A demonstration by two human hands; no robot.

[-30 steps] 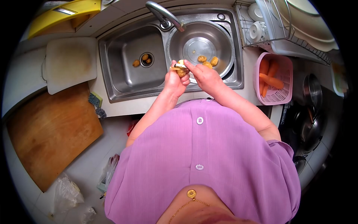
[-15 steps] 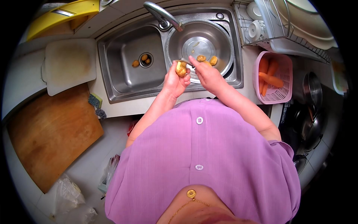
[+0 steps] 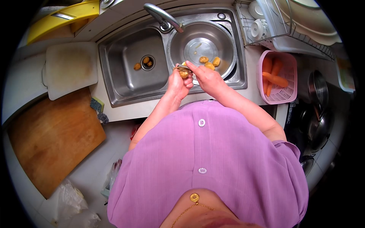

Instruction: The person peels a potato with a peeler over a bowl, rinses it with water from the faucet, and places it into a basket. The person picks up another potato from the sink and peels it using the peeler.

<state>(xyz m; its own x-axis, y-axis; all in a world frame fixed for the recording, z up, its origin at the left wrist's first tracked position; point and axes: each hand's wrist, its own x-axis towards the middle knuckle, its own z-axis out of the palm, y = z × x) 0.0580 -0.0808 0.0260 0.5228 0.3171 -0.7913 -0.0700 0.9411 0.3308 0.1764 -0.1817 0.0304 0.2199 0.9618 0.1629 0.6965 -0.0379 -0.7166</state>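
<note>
My left hand [image 3: 178, 83] holds a partly peeled potato [image 3: 184, 75] at the front edge of the sink. My right hand [image 3: 207, 78] grips a metal peeler [image 3: 184, 68], its blade lying across the top of that potato. Behind my hands, a round steel basin [image 3: 224, 40] sits in the right sink bowl. Several potatoes [image 3: 209, 66] and a few strips of peel [image 3: 198, 46] lie in the basin. More small potatoes [image 3: 137, 66] rest around the drain of the left sink bowl [image 3: 125, 49].
The faucet [image 3: 163, 17] arches over the basin. A pink basket [image 3: 281, 99] of carrots [image 3: 275, 79] stands right, below a dish rack [image 3: 266, 38]. At left are a white cutting board [image 3: 72, 68], a sponge [image 3: 97, 104] and a wooden board [image 3: 57, 133]. Pans [image 3: 318, 125] are far right.
The peeler moved off the potato to the right, then came back over it. A longer strip of peel now lies in the basin. The view has shifted slightly.
</note>
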